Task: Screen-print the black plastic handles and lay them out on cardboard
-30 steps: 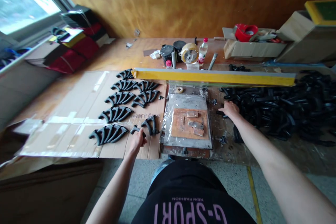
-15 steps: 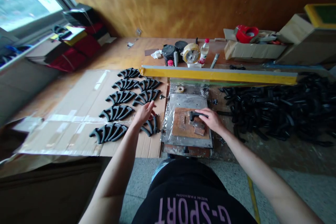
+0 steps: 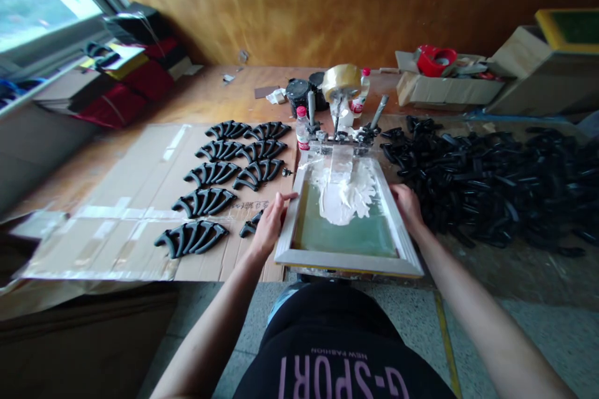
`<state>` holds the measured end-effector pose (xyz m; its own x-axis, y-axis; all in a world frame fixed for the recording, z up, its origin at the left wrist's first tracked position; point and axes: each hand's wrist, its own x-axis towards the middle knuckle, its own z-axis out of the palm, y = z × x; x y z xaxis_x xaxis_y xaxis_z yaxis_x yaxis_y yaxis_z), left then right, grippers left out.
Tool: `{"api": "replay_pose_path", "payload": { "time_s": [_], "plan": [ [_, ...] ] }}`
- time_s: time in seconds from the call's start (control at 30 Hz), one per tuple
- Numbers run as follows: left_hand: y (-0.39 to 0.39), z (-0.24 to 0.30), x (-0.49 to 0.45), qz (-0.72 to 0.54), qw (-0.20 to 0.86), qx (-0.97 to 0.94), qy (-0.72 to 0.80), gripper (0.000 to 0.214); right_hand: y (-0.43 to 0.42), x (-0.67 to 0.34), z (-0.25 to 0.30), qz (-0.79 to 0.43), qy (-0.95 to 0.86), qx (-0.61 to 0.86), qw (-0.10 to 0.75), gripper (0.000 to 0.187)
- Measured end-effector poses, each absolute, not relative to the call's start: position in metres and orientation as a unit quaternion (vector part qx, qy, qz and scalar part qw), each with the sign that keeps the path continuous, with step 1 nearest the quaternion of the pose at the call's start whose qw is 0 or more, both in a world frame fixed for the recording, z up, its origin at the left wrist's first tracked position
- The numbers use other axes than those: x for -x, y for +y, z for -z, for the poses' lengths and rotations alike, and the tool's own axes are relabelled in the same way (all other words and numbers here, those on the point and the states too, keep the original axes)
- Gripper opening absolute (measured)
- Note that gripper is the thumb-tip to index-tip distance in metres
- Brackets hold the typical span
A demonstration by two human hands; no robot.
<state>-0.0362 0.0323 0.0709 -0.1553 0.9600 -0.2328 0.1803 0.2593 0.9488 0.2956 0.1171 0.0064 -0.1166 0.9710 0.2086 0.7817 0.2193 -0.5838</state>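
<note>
A screen-printing frame [image 3: 349, 260] with pale metal edges and a green mesh [image 3: 337, 238] lies lowered in front of me. White paste [image 3: 344, 199] is spread over the far half of the mesh, beside a clamped squeegee [image 3: 341, 164]. My left hand [image 3: 270, 222] is closed on the frame's left side, and my right hand [image 3: 408, 204] on its right side. Some fingers are hidden at the edges. The board under the frame is covered from view. Near my left hand lies a curved black handle [image 3: 250, 224], partly hidden by that hand.
Rows of curved black handles [image 3: 193, 238] rest on cardboard [image 3: 116, 199] at left. A big heap of loose black handles [image 3: 496, 187] fills the right. Behind the frame stand bottles [image 3: 302, 128], black tubs [image 3: 298, 92] and a tape roll [image 3: 341, 81]. A cardboard box [image 3: 433, 95] sits at the back right.
The frame has swung down over the wooden board, hiding it and the black handle my right hand held there. Both hands have moved to the frame's sides.
</note>
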Motion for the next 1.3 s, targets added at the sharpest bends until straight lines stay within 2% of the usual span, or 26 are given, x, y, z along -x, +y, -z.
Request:
{"api": "replay_pose_path", "payload": {
  "time_s": [0.1,0.17,0.23,0.33,0.37,0.5,0.57,0.67,0.77,0.83,0.93,1.0,1.13,1.3],
  "plan": [
    [0.025,-0.023,0.037,-0.388,0.442,-0.446,0.674,0.06,0.148,-0.279,-0.032,-0.068,-0.734,0.599,0.313,0.043],
    [0.028,0.003,0.036,-0.363,0.428,-0.448,0.696,0.061,0.161,-0.249,-0.045,-0.022,-0.782,0.554,0.284,0.053],
    [0.033,0.021,0.037,-0.319,0.427,-0.451,0.716,0.062,0.163,-0.218,-0.049,-0.035,-0.826,0.521,0.212,0.045],
    [0.037,0.035,0.041,-0.286,0.433,-0.464,0.718,0.061,0.143,-0.199,-0.041,-0.085,-0.858,0.493,0.117,0.016],
    [0.038,0.037,0.042,-0.286,0.434,-0.466,0.716,0.061,0.133,-0.201,-0.037,-0.093,-0.869,0.475,0.101,0.012],
    [0.037,0.042,0.044,-0.301,0.438,-0.456,0.714,0.061,0.097,-0.228,-0.034,-0.12,-0.931,0.337,0.069,0.026],
    [0.037,0.042,0.043,-0.307,0.443,-0.45,0.712,0.06,0.094,-0.235,-0.04,-0.141,-0.944,0.293,0.052,0.026],
    [0.036,0.04,0.042,-0.316,0.443,-0.442,0.713,0.058,0.098,-0.232,-0.041,-0.134,-0.93,0.33,0.092,0.02],
    [0.035,0.035,0.042,-0.324,0.45,-0.441,0.706,0.057,0.09,-0.225,-0.027,-0.102,-0.919,0.349,0.153,0.03],
    [0.034,0.032,0.041,-0.327,0.455,-0.436,0.705,0.057,0.079,-0.225,-0.018,-0.103,-0.93,0.319,0.15,0.036],
    [0.034,0.026,0.039,-0.336,0.458,-0.423,0.706,0.057,0.075,-0.224,-0.02,-0.131,-0.928,0.319,0.138,0.028],
    [0.033,0.017,0.039,-0.344,0.471,-0.417,0.698,0.06,0.09,-0.216,-0.032,-0.144,-0.906,0.364,0.162,0.026],
    [0.029,-0.019,0.039,-0.372,0.486,-0.42,0.67,0.066,0.15,-0.208,-0.069,-0.133,-0.846,0.464,0.227,0.05],
    [0.038,-0.087,0.031,-0.475,0.459,-0.415,0.626,0.051,0.207,-0.272,-0.086,-0.113,-0.726,0.611,0.294,0.037]
  ]
}}
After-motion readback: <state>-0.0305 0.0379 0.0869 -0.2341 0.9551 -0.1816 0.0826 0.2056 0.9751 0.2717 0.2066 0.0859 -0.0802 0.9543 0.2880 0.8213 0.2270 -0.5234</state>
